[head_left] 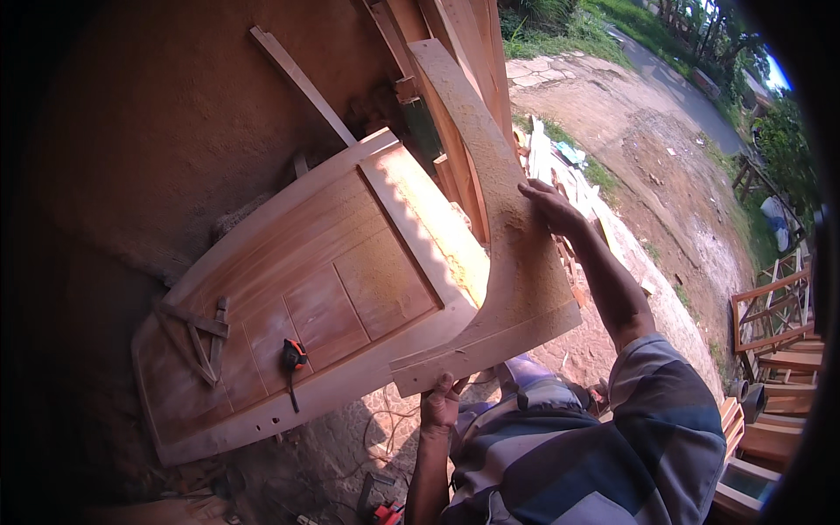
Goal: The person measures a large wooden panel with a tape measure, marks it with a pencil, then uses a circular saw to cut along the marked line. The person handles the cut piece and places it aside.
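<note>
My left hand [440, 407] grips the lower corner of a large curved wooden board [490, 157], with the thumb on its face. Higher up, my right hand [549, 207] holds the board's right edge, fingers laid over the dusty surface. Sawdust clings to the board, which is raised beside a wooden panel door [319, 302] and overlaps its right end. On the door lie an orange and black tape measure [294, 354] and a wooden set square with a brace [199, 337]. Fingers behind the board are hidden.
A brown wall [157, 114] rises behind the door. Tall planks [477, 52] lean at the top, and a thin strip [302, 83] rests by the door. A red power tool [387, 512] sits on the ground near a cable. Wooden frames [774, 306] stand at right.
</note>
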A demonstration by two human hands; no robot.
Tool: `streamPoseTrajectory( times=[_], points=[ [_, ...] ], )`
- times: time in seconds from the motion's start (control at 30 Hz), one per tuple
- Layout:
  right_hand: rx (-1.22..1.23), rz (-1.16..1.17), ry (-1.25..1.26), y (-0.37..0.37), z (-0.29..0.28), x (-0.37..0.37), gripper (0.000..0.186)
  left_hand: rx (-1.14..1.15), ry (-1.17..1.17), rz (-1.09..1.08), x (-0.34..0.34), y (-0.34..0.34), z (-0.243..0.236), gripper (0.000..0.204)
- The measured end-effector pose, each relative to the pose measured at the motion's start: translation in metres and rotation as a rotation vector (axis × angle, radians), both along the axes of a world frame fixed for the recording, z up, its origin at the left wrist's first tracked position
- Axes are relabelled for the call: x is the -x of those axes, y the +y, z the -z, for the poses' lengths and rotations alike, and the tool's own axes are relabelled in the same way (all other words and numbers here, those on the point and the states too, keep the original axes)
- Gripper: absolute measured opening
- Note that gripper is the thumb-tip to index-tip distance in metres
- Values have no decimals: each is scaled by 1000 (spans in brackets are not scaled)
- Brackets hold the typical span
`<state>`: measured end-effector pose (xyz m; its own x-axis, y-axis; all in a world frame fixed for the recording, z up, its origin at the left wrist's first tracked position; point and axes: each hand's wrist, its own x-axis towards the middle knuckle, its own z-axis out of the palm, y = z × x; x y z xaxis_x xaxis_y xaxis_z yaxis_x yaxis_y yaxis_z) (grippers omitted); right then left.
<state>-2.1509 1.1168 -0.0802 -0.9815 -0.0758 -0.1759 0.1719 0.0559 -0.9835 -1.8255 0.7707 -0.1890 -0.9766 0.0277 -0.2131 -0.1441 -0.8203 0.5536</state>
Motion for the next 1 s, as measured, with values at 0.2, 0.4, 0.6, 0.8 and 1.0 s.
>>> streamPoseTrajectory(
  times=[0.2,0.4,0.6,0.8,1.0],
  points=[
    [36,196,217,184,-203,55,58,-138,-124,558,91,114,1,38],
    [-291,387,541,280,-267,60,56,354,-255,921,164,195,1,71],
    [-328,290,464,272,-77,100,35,435,-183,791,201,178,4,78],
    [-159,38,171,188,145,165,37,530,-338,465,210,144,-3,63],
    [-166,-243,252,133,316,248,24,534,-455,174,195,131,-16,50]
  ],
)
